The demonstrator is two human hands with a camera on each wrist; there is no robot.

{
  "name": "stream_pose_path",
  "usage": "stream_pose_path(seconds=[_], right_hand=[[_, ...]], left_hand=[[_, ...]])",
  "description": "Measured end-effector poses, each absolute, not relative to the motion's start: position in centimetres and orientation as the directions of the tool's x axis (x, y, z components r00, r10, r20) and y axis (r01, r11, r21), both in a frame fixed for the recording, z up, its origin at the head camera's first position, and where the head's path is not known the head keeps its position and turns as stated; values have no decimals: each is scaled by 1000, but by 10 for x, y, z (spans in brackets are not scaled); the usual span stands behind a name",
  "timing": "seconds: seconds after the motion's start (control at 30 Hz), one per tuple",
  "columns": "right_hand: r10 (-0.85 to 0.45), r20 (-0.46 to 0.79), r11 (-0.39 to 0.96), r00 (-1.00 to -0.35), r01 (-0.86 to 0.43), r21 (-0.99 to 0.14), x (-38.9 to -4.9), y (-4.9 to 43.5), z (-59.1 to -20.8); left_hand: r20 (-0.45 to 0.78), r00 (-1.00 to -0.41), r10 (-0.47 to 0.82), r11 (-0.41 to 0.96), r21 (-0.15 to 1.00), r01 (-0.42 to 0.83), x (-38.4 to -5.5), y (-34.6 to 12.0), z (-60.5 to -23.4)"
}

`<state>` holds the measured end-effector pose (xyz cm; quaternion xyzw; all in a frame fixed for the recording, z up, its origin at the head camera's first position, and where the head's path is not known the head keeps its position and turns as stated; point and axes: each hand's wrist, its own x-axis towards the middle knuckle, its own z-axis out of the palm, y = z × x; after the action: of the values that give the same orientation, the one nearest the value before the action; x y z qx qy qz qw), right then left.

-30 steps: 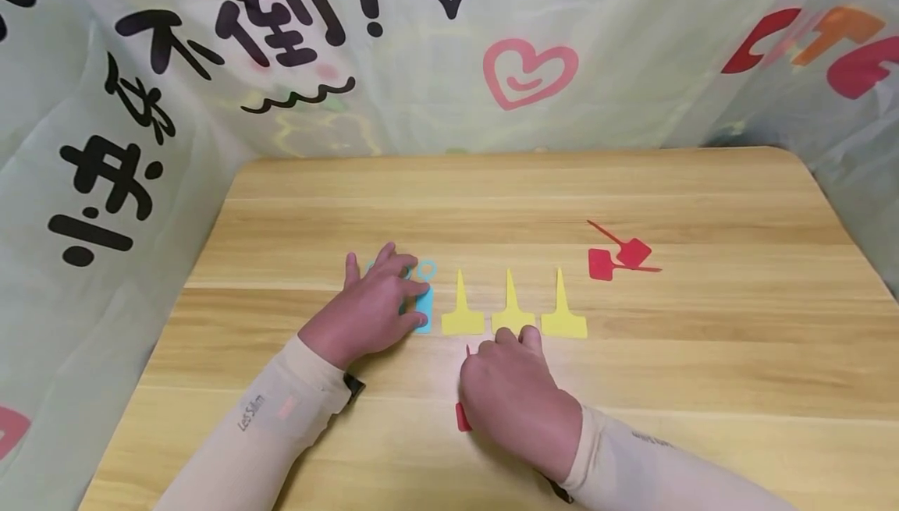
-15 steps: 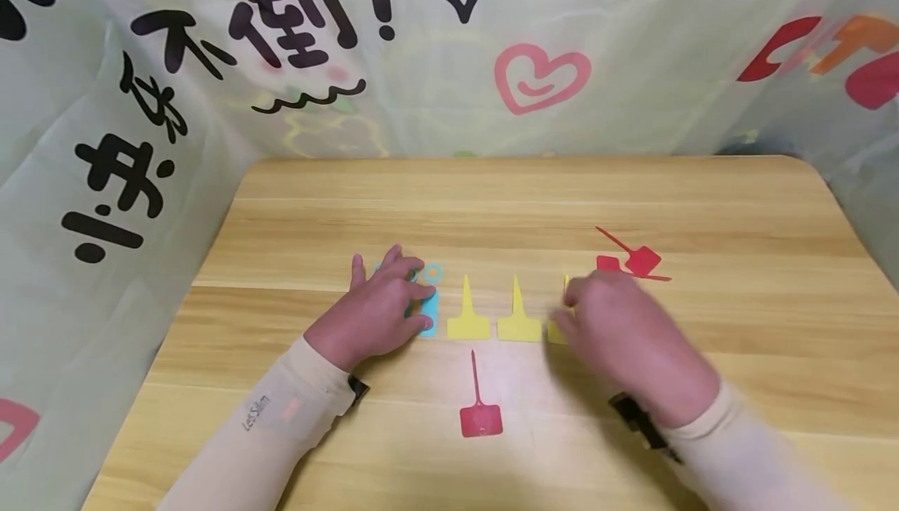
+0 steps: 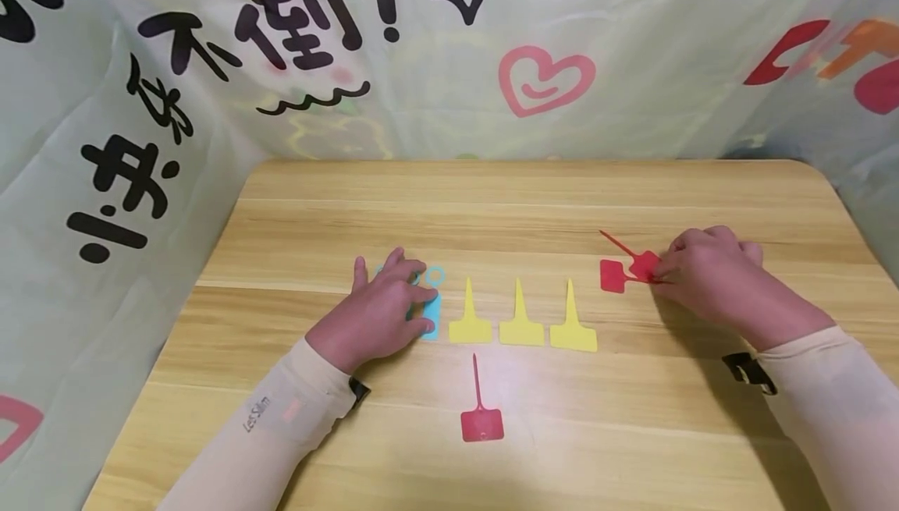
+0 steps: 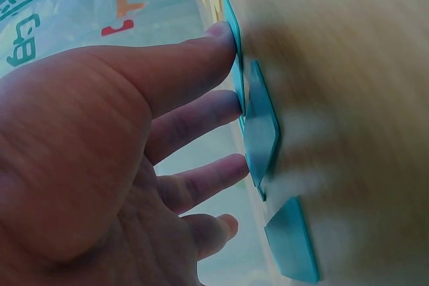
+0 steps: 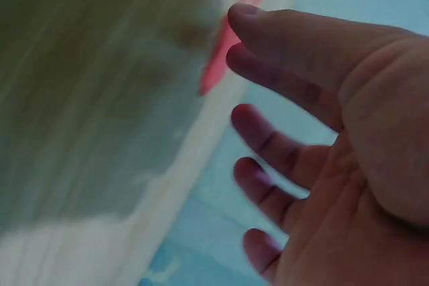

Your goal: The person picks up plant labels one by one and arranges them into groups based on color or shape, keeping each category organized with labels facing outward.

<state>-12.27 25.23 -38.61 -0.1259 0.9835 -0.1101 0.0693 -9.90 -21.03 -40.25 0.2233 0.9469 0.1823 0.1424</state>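
Observation:
My left hand (image 3: 372, 316) lies spread over several blue plastic tags (image 3: 431, 316) with ring tops, partly hidden beneath it. In the left wrist view its fairly straight thumb and fingers touch the blue tags (image 4: 261, 128). My right hand (image 3: 723, 281) is at the right ends of two red plant labels, a lower one (image 3: 612, 276) and an upper one (image 3: 642, 265), overlapping them. In the right wrist view the thumb and index fingertips are apart beside a red label (image 5: 218, 65), the other fingers loosely bent.
Three yellow T-shaped plant labels (image 3: 522, 331) stand in a row right of the blue tags. A single red plant label (image 3: 481, 425) lies in front, stem pointing away. The wooden table (image 3: 421, 207) ends at a white printed curtain (image 3: 421, 121).
My right hand has let go of the front red label and moved right and away to the two red labels. My left hand has stayed on the blue tags.

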Motion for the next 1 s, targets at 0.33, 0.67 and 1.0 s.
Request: stream_pose_path(seconds=[0.33,0.67,1.0], right_hand=[[-425,125,885,-896,-441,-149,-122,259,-398],[-616,248,776,-748,-630,28,-134,265,-377],[-915,198,377,-350,-919,116,-133,197,-352]], left_hand=[[-170,-859,483,832,395,389,-98,-208,-401],[-177,-858,482,830,407,382,-98,-207,-401],[-185,-863,471,839,398,372,-98,-208,-399]])
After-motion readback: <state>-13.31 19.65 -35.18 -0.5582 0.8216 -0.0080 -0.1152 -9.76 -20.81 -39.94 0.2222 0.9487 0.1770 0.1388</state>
